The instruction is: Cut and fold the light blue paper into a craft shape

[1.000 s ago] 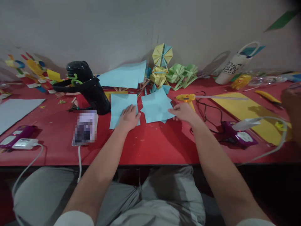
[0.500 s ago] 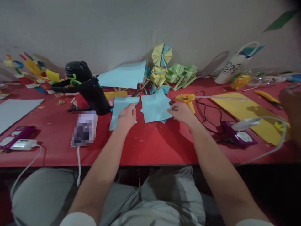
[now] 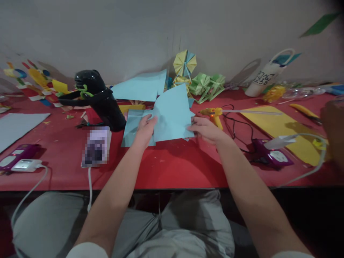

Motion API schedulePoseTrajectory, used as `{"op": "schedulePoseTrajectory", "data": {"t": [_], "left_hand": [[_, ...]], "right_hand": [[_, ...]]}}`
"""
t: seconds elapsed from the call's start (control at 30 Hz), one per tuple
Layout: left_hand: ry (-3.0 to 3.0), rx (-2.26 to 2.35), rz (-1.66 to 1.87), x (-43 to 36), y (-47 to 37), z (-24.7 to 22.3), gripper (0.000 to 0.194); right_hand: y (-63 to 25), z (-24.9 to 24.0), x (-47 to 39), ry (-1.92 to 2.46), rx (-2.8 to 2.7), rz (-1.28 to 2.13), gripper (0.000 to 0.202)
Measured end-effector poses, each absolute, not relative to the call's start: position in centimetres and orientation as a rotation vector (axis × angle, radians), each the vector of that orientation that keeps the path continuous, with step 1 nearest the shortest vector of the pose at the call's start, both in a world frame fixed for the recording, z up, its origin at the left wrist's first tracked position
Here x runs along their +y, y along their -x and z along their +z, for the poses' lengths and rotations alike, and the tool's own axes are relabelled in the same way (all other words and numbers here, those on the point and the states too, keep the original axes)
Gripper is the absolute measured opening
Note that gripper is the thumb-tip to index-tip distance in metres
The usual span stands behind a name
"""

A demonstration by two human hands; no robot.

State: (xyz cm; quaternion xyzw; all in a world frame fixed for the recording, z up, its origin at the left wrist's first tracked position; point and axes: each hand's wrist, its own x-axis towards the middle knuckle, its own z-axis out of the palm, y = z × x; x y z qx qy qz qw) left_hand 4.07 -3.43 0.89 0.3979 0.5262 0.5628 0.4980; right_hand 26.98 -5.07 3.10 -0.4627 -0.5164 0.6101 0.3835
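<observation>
A light-blue sheet of paper (image 3: 172, 116) is raised between my two hands, its upper part curling upward. My right hand (image 3: 205, 129) pinches the sheet's lower right edge between thumb and fingers. At the opposite edge, my left hand (image 3: 146, 129) grips the paper, its thumb on the near face and its other fingers partly hidden. Beneath my left hand lies a second blue sheet (image 3: 130, 130) on the red tabletop. Corners of more blue paper peek out behind the raised sheet. Just beyond my right hand rests a yellow glue gun (image 3: 215, 113) with a clear stick in it.
A black bottle (image 3: 107, 104) stands left of the papers, near a phone (image 3: 96, 147). Folded paper ornaments (image 3: 201, 84) lean by the wall. To the right are a yellow sheet (image 3: 282, 129), a purple power strip (image 3: 274, 154) with cables, and a white bottle (image 3: 264, 77).
The top blue sheet has lifted and tilted up off the pile, between both hands. My left hand has moved from the left-hand sheet's top to the raised sheet's edge.
</observation>
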Motion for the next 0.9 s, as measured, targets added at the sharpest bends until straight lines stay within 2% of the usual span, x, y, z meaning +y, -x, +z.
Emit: {"op": "schedulePoseTrajectory", "data": {"t": [0.1, 0.2, 0.33, 0.47, 0.57, 0.63, 0.77, 0.83, 0.9], "left_hand": [[-0.926, 1.235, 1.347, -3.7, -4.3, 1.4, 0.026], [-0.944, 1.138, 1.253, -4.3, -4.6, 1.8, 0.015], [-0.950, 1.172, 1.183, -4.7, -4.9, 1.7, 0.014], [-0.925, 1.171, 1.104, -4.8, -5.2, 1.6, 0.016], [-0.836, 1.128, 1.062, -4.9, -5.2, 2.0, 0.014], [-0.757, 1.035, 1.049, -5.0, -5.0, 2.5, 0.010], [-0.665, 0.838, 1.046, -5.1, -4.4, 3.2, 0.015], [-0.689, 0.839, 1.080, -5.1, -4.3, 3.2, 0.009], [-0.742, 0.890, 1.113, -5.2, -4.5, 2.9, 0.017]], "right_hand": [[-26.7, 3.0, -5.3, 1.215, -1.418, 1.597, 0.022], [-26.3, 2.1, -4.8, 1.188, -1.372, 1.428, 0.027], [-26.3, 0.6, -3.5, 1.146, -1.377, 1.132, 0.028], [-26.3, 0.3, -3.3, 1.181, -1.665, 0.696, 0.024], [-25.7, 0.7, -4.0, 1.106, -1.838, 0.520, 0.028], [-25.2, 1.0, -4.5, 1.021, -1.958, 0.506, 0.031], [-24.3, 1.6, -5.2, 0.895, -2.068, 0.508, 0.032], [-24.0, 1.7, -5.3, 0.874, -2.032, 0.592, 0.033], [-23.8, 1.6, -5.3, 0.863, -1.969, 0.735, 0.034]]}}
